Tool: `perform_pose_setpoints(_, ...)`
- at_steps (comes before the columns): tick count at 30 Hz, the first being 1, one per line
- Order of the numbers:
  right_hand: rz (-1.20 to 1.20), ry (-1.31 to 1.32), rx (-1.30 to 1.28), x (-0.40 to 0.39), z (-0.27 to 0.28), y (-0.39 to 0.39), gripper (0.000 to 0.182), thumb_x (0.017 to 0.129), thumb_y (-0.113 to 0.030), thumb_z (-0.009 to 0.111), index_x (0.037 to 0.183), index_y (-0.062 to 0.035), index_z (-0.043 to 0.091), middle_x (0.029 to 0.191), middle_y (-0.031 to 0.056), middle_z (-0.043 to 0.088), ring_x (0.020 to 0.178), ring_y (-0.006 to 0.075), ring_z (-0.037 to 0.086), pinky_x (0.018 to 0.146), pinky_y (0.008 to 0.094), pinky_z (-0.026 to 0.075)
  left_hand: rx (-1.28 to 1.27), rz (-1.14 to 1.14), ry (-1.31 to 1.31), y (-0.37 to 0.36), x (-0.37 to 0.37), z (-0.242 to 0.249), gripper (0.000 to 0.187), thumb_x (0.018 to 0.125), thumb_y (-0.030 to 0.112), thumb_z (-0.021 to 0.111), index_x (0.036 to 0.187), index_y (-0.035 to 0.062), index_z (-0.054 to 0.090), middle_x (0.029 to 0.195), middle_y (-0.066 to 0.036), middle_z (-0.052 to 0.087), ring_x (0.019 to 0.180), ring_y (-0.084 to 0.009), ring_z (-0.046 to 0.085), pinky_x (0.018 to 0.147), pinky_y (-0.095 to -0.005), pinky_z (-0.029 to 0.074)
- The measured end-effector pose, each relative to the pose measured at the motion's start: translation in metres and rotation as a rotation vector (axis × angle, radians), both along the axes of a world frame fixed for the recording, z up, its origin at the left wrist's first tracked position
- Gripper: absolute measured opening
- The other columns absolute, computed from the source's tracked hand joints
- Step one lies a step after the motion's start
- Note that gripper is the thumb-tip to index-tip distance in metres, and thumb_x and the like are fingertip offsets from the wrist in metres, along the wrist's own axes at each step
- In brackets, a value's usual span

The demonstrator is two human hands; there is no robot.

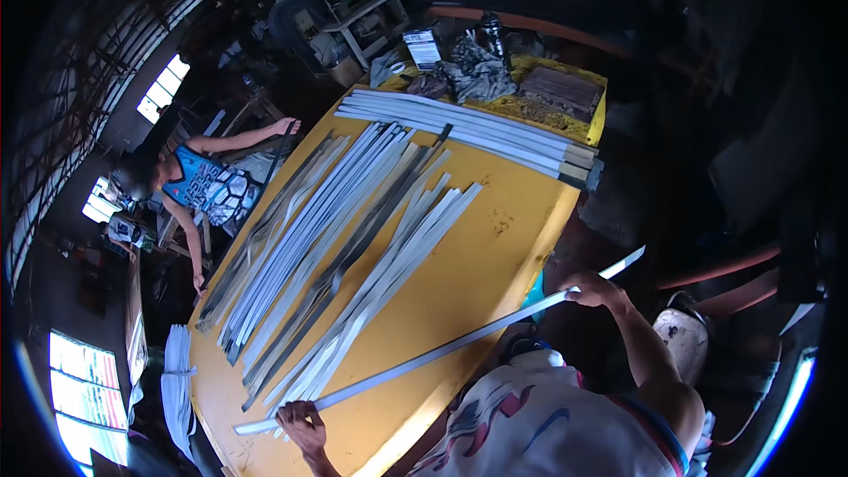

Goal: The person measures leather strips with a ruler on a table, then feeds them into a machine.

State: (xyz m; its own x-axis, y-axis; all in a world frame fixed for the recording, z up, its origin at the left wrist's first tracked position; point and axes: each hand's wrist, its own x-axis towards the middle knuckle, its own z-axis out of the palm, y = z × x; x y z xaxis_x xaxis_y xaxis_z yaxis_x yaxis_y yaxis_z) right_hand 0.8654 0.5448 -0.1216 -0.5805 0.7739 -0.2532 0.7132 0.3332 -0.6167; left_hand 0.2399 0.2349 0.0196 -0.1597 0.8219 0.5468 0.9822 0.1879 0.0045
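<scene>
A long, flat, pale strip [442, 350] lies slantwise across the near side of the yellow table [495, 274], its right end rising past the edge. My left hand [302, 424] is closed around it near its left end, low over the table. Beyond the table's edge, my right hand [594, 289] grips the same strip close to its other end. Pale loose strips [389, 274] lie just beyond it, partly overlapping. Farther back are dark strips [340, 269] and a row of bluish-white strips [305, 230].
Stacked white strips [459, 121] line the far end, beside a yellow surface [539, 75] with crumpled cloth [477, 71], a dark bottle [491, 31] and a box [422, 49]. Across the table, a person in a blue jersey [208, 181] holds a dark strip. Bundled strips [179, 380] hang over the left edge.
</scene>
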Motion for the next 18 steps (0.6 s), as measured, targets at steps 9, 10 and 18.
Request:
perform_pose_setpoints(9, -0.466, -0.002, -0.027, 0.174, 0.027, 0.033, 0.033, 0.087, -0.023, 0.077, 0.118, -0.0106, 0.073, 0.121, 0.0080, 0.071, 0.117, 0.0270, 0.064, 0.101, 0.0388, 0.049, -0.108, -0.546, 0.093, 0.398, 0.116, 0.178, 0.017, 0.095, 0.014, 0.058, 0.084, 0.0016, 0.059, 0.087, -0.020, 0.056, 0.090, -0.0422, 0.052, 0.088, -0.0536, 0.040)
perform_pose_setpoints(10, -0.498, 0.149, -0.042, 0.176, 0.037, 0.053, 0.033, 0.087, -0.022, 0.077, 0.118, -0.0095, 0.073, 0.117, 0.0104, 0.073, 0.113, 0.0255, 0.066, 0.098, 0.0373, 0.050, -0.056, -0.519, 0.165, 0.449, 0.118, 0.186, 0.017, 0.098, 0.018, 0.054, 0.093, 0.0016, 0.059, 0.093, -0.019, 0.058, 0.098, -0.0423, 0.054, 0.099, -0.0527, 0.040)
perform_pose_setpoints(18, -0.520, 0.421, 0.287, 0.100, 0.076, 0.230, 0.036, 0.094, -0.019, 0.066, 0.127, -0.0023, 0.066, 0.113, 0.0167, 0.073, 0.103, 0.0215, 0.069, 0.090, 0.0333, 0.052, -0.062, -0.272, -0.364, 0.725, 0.212, -0.075, 0.072, 0.098, 0.043, 0.051, 0.156, 0.0076, 0.026, 0.132, -0.029, 0.057, 0.118, -0.0444, 0.060, 0.099, -0.0542, 0.048)
